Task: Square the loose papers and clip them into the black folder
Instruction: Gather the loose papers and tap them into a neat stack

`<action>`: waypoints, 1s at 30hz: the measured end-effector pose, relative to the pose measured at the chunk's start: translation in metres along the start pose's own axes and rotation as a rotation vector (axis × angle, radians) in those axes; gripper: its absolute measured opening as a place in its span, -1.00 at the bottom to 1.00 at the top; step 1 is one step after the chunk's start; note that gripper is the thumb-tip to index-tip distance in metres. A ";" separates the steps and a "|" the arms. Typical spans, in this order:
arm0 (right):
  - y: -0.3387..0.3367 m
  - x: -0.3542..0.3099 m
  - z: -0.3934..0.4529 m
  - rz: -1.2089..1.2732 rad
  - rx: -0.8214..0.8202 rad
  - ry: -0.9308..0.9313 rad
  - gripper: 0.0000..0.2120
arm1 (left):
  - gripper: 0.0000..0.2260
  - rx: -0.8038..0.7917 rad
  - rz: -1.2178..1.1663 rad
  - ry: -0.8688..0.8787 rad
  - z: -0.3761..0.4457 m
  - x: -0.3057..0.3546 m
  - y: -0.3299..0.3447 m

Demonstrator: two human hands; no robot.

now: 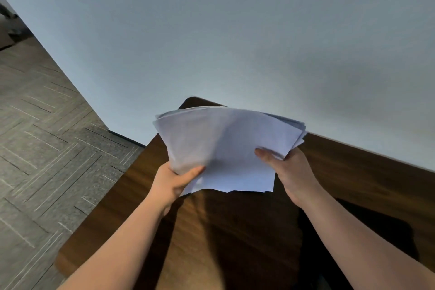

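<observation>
While raised above table (235, 231), papers (223, 146) pinched between left hand (174, 181), right hand (292, 172).

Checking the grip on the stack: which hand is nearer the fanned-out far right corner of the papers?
Right. The right hand grips the papers just below that corner; the left hand holds the opposite, near-left edge.
</observation>
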State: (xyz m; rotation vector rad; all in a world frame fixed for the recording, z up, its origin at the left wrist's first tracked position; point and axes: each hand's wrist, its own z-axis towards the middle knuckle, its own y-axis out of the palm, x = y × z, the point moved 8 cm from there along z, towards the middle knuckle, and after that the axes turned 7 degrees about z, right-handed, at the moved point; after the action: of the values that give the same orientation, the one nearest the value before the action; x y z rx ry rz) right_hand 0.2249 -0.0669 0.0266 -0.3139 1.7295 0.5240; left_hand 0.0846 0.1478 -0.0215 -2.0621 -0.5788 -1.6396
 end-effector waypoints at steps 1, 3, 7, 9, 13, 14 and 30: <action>0.000 0.009 0.001 -0.017 -0.009 0.022 -0.62 | -0.68 0.025 -0.038 -0.013 0.001 -0.004 0.001; -0.003 0.023 0.003 -0.042 -0.006 0.058 -0.55 | -0.71 0.058 -0.114 -0.023 0.002 -0.005 0.005; -0.002 0.042 0.003 -0.030 -0.044 0.163 -0.73 | -0.28 0.103 -0.190 -0.009 0.001 -0.003 0.008; -0.001 0.045 0.005 -0.001 -0.063 0.151 -0.72 | -0.35 0.112 -0.202 0.024 0.000 0.000 0.012; -0.010 0.055 0.012 0.061 -0.040 0.145 -0.75 | -0.59 0.206 -0.123 0.092 0.003 0.015 0.004; -0.014 0.054 0.014 0.054 -0.024 0.142 -0.77 | -0.61 0.237 -0.108 0.107 0.003 0.020 -0.001; -0.001 -0.009 0.001 0.033 -0.036 -0.078 -0.76 | -0.49 0.370 -0.344 0.138 -0.003 0.081 0.002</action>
State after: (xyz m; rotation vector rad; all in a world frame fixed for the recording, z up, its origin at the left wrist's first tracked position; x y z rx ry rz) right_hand 0.2281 -0.0678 0.0351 -0.2878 1.6537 0.5845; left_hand 0.1004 0.1482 0.0576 -1.6339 -1.1423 -1.6847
